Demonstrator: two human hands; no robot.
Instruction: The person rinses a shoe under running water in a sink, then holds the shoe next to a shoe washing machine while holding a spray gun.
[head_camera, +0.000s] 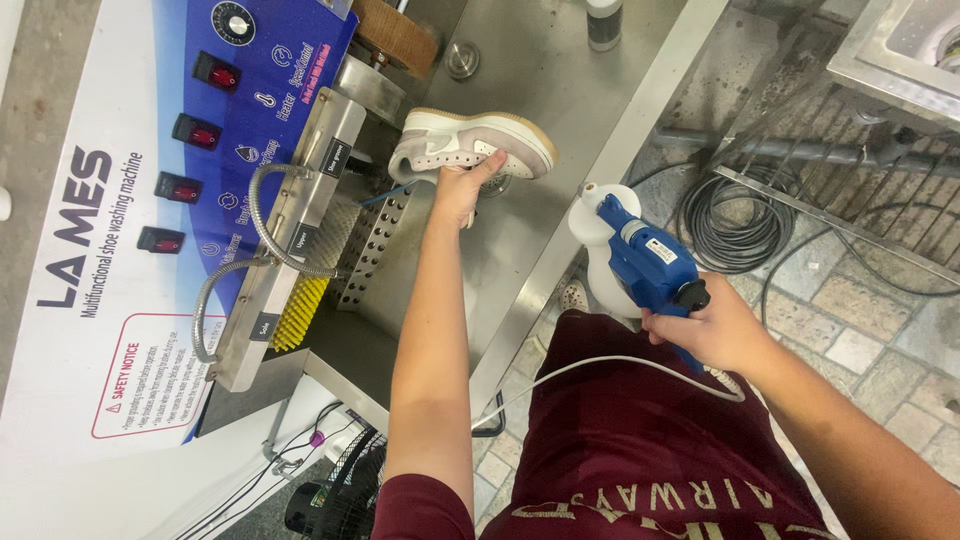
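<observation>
The left hand (462, 188) is holding a pale sneaker (472, 143) over the steel basin (560, 90) of the washing machine, fingers clamped on the shoe's side with the thumb pressing near the sole edge, so the shoe is sitting just beyond the fingertips, sole turned away. The right hand (712, 330) is gripping a blue and white spray gun (640, 255), fingers wrapped tight round its handle, nozzle end pointing up past the knuckles toward the shoe but well apart from it. A white cable (600, 368) is trailing back from under that hand. To the thumb side of the left hand, a yellow brush (300, 310) and a perforated metal plate (375, 245) are standing near. To do this well, I judge the left hand should be keeping the shoe steady and tilted over the basin while the sprayer is brought closer, aimed at the upper and clear of the gripping fingers
</observation>
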